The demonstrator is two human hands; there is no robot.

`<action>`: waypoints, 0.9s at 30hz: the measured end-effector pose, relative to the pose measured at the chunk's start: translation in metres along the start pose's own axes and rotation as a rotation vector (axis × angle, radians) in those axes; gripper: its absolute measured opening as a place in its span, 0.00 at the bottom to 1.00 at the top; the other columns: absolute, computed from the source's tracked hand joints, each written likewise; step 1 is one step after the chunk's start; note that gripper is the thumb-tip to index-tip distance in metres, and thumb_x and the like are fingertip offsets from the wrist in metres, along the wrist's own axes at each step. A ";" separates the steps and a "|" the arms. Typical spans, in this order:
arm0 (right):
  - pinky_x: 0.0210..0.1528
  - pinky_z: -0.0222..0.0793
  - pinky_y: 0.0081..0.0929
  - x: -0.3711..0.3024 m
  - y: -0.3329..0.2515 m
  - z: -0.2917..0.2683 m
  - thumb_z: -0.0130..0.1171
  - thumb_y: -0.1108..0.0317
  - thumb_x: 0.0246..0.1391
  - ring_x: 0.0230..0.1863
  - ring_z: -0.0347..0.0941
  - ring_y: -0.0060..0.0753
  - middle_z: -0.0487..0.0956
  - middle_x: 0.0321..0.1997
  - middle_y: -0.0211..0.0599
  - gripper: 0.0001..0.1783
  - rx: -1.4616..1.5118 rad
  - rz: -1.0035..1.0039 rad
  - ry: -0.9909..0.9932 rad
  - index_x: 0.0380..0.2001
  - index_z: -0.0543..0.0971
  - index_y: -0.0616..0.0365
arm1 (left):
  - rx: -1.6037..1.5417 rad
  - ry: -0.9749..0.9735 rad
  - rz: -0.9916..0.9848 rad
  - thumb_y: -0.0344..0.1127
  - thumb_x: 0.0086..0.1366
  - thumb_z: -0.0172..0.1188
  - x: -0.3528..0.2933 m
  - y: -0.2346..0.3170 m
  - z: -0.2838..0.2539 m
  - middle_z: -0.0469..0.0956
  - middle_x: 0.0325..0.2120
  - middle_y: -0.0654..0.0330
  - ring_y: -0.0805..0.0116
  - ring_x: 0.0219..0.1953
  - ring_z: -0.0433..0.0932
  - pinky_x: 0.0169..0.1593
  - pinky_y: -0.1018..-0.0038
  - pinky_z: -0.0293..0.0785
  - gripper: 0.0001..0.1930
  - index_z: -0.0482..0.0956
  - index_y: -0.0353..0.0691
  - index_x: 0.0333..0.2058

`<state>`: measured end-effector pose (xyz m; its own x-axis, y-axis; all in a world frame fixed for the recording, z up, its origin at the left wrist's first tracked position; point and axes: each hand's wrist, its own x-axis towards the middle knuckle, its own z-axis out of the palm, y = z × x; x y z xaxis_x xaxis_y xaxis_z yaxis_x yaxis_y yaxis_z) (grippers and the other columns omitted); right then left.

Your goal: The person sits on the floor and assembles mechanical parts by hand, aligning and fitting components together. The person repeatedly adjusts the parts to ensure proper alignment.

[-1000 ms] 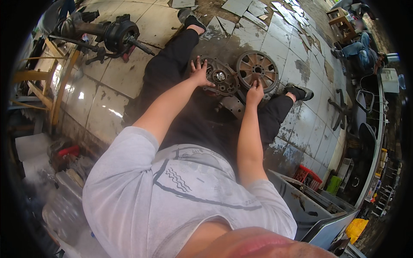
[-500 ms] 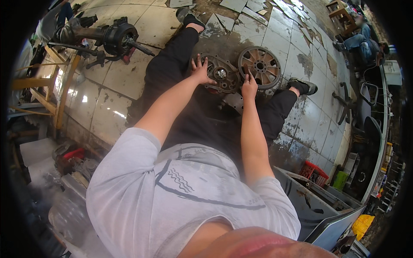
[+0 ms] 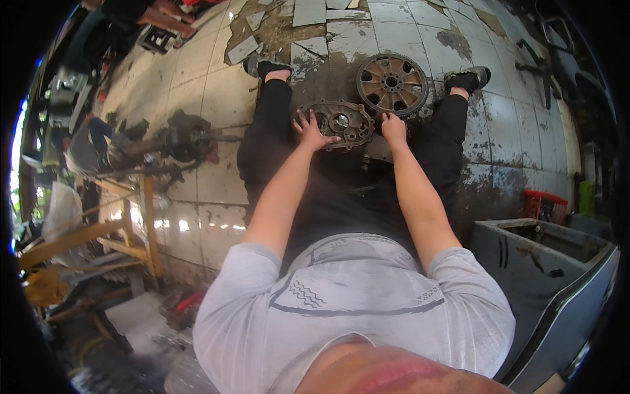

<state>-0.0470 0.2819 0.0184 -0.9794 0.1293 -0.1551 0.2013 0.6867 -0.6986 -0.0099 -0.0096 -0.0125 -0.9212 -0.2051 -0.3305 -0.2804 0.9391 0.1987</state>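
Note:
Between my spread legs a round-ended metal housing cover [image 3: 355, 125] lies on the tiled floor, with bolt lugs round its rim and a bright bore in the middle. My left hand [image 3: 310, 133] rests on its left side, fingers spread and thumb along the lower edge. Just off the cover's right edge is my right hand [image 3: 394, 130], its fingers pinched together; what they hold is too small to make out. A rusty flywheel [image 3: 404, 87] with a toothed rim lies right beyond that hand. Below the cover sits a grey metal part [image 3: 378, 148], partly in shadow.
To the left an axle assembly [image 3: 186, 138] stands by a wooden frame [image 3: 149, 226]. A grey metal cabinet [image 3: 522, 253] and a red crate [image 3: 546, 205] are at the right. Another person's legs [image 3: 167, 14] show at the upper left. Broken tiles [image 3: 308, 13] lie ahead.
The view has swung to the left. My left hand stays on the cover; my right hand sits a little lower beside it, and the brown flat piece at its fingers no longer shows clearly.

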 end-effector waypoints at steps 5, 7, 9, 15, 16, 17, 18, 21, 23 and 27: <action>0.60 0.75 0.54 -0.007 -0.009 -0.002 0.54 0.54 0.71 0.57 0.79 0.65 0.84 0.55 0.56 0.23 0.111 -0.219 -0.003 0.55 0.84 0.60 | -0.109 -0.064 -0.021 0.81 0.32 0.79 -0.005 0.004 0.000 0.19 0.80 0.45 0.30 0.80 0.27 0.79 0.42 0.43 0.87 0.32 0.49 0.81; 0.60 0.75 0.54 -0.010 -0.003 0.006 0.53 0.55 0.71 0.57 0.80 0.63 0.85 0.54 0.56 0.22 -0.205 0.008 -0.318 0.52 0.85 0.60 | -0.106 -0.038 -0.030 0.80 0.33 0.79 -0.009 0.000 -0.001 0.19 0.80 0.45 0.30 0.80 0.27 0.79 0.42 0.44 0.86 0.32 0.49 0.81; 0.59 0.75 0.55 0.001 0.024 0.008 0.51 0.55 0.72 0.57 0.80 0.62 0.85 0.52 0.56 0.22 -0.167 0.111 -0.261 0.49 0.85 0.61 | -0.087 -0.030 -0.013 0.80 0.36 0.78 -0.011 0.013 -0.007 0.23 0.80 0.46 0.32 0.80 0.29 0.79 0.42 0.45 0.83 0.34 0.53 0.81; 0.58 0.74 0.56 0.000 0.015 -0.006 0.56 0.56 0.69 0.54 0.80 0.64 0.85 0.49 0.59 0.19 0.177 -0.111 -0.029 0.46 0.85 0.61 | 0.011 0.038 -0.066 0.80 0.45 0.73 -0.047 0.016 -0.013 0.33 0.81 0.43 0.34 0.81 0.34 0.77 0.36 0.42 0.72 0.47 0.51 0.80; 0.59 0.74 0.54 0.019 0.038 -0.012 0.56 0.55 0.69 0.56 0.79 0.64 0.84 0.52 0.59 0.20 0.085 -0.140 -0.020 0.49 0.85 0.60 | 0.031 0.069 0.006 0.78 0.48 0.73 -0.044 0.043 -0.025 0.33 0.81 0.44 0.35 0.81 0.34 0.77 0.37 0.41 0.69 0.49 0.50 0.80; 0.62 0.72 0.52 0.008 0.032 -0.011 0.56 0.55 0.70 0.60 0.78 0.62 0.83 0.56 0.58 0.22 0.084 -0.130 -0.102 0.54 0.84 0.61 | 0.055 0.075 0.014 0.74 0.52 0.73 -0.053 0.035 -0.022 0.34 0.81 0.45 0.38 0.81 0.33 0.78 0.38 0.40 0.65 0.50 0.50 0.79; 0.65 0.71 0.51 0.013 0.039 -0.017 0.55 0.54 0.71 0.63 0.76 0.60 0.82 0.59 0.56 0.24 0.027 -0.056 -0.133 0.57 0.83 0.61 | 0.073 0.066 0.070 0.71 0.55 0.73 -0.054 0.050 -0.029 0.34 0.81 0.47 0.41 0.82 0.33 0.78 0.40 0.40 0.62 0.51 0.51 0.79; 0.66 0.70 0.49 -0.015 0.014 -0.020 0.56 0.53 0.71 0.66 0.75 0.58 0.81 0.62 0.56 0.24 0.092 -0.029 -0.287 0.61 0.82 0.58 | 0.098 0.080 0.143 0.64 0.56 0.75 -0.084 0.046 -0.034 0.43 0.80 0.46 0.40 0.81 0.42 0.79 0.43 0.46 0.57 0.58 0.50 0.77; 0.67 0.70 0.48 -0.016 0.015 -0.028 0.56 0.53 0.71 0.66 0.75 0.58 0.81 0.62 0.56 0.24 0.083 -0.038 -0.275 0.61 0.82 0.56 | 0.061 0.059 0.271 0.62 0.56 0.76 -0.099 0.064 -0.050 0.49 0.79 0.46 0.41 0.79 0.51 0.77 0.45 0.52 0.53 0.63 0.48 0.75; 0.66 0.70 0.48 -0.011 0.011 -0.035 0.56 0.52 0.71 0.66 0.75 0.59 0.81 0.62 0.57 0.24 0.125 -0.070 -0.231 0.61 0.82 0.54 | 0.038 0.082 0.493 0.60 0.56 0.76 -0.125 0.059 -0.077 0.60 0.76 0.47 0.43 0.73 0.66 0.72 0.50 0.65 0.47 0.70 0.50 0.71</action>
<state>-0.0342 0.3131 0.0369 -0.9642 -0.0922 -0.2486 0.1476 0.5923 -0.7921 0.0679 0.0499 0.1119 -0.9604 0.2459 -0.1313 0.2022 0.9387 0.2791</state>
